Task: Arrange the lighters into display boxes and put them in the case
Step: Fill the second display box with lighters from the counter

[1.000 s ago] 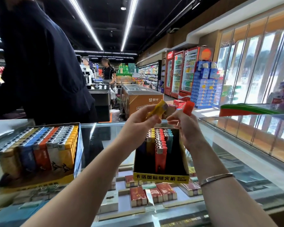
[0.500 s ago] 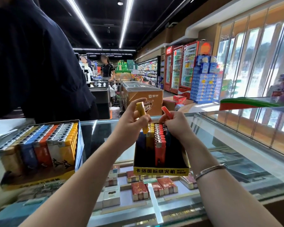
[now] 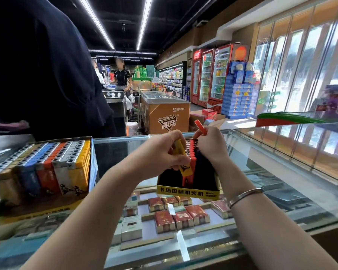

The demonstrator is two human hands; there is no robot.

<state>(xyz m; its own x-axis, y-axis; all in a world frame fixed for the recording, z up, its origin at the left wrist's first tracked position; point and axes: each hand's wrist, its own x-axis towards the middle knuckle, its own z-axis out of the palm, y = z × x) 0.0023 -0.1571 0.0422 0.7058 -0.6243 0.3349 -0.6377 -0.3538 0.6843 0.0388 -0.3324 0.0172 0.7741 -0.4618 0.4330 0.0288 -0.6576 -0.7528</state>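
Note:
A partly filled display box (image 3: 187,190) with a yellow front strip stands on the glass counter (image 3: 281,164), holding a row of red lighters (image 3: 191,152). My left hand (image 3: 162,152) grips a yellow lighter (image 3: 182,160), its lower end down inside the box beside the red row. My right hand (image 3: 211,145) holds a red lighter (image 3: 199,126) that sticks up above the box's back. A full display box (image 3: 45,172) of yellow, blue, orange and white lighters sits at the left.
Cigarette packs (image 3: 181,218) lie on the shelf under the glass. A person in dark clothes (image 3: 43,71) stands behind the counter at the left. A red and green object (image 3: 287,118) lies on the raised glass at the right. Shop freezers and fridges stand behind.
Both hands have come down from above the box. The yellow lighter has dropped from held-up height into the box beside the red row; the red lighter has sunk closer to the box's back.

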